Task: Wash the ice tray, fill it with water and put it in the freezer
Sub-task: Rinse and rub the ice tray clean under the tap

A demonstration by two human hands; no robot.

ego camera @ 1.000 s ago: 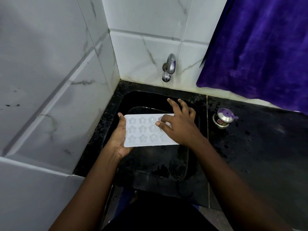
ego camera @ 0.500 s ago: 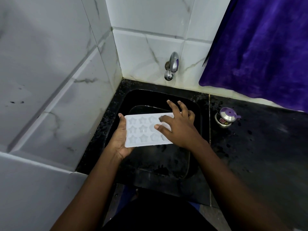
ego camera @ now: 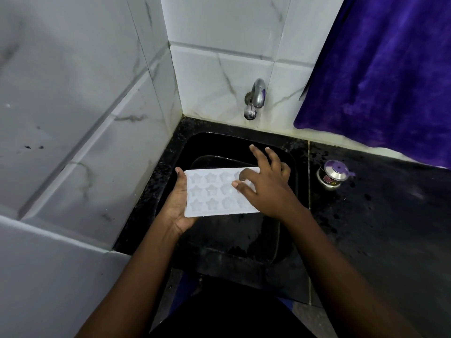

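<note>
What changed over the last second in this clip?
No clear movement; nothing taken hold of or let go. The left hand still holds the ice tray by its left end over the sink; the right hand still rests on it.

purple cloth (ego camera: 390, 81) hanging, right | lidded steel pot (ego camera: 333, 178) on black counter (ego camera: 390, 228)

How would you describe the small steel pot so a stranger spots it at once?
Find the black sink in the tiled corner. On the dark counter right of it, below the purple cloth, stands the steel pot. It alone has a purple-topped lid and a red label.
</note>
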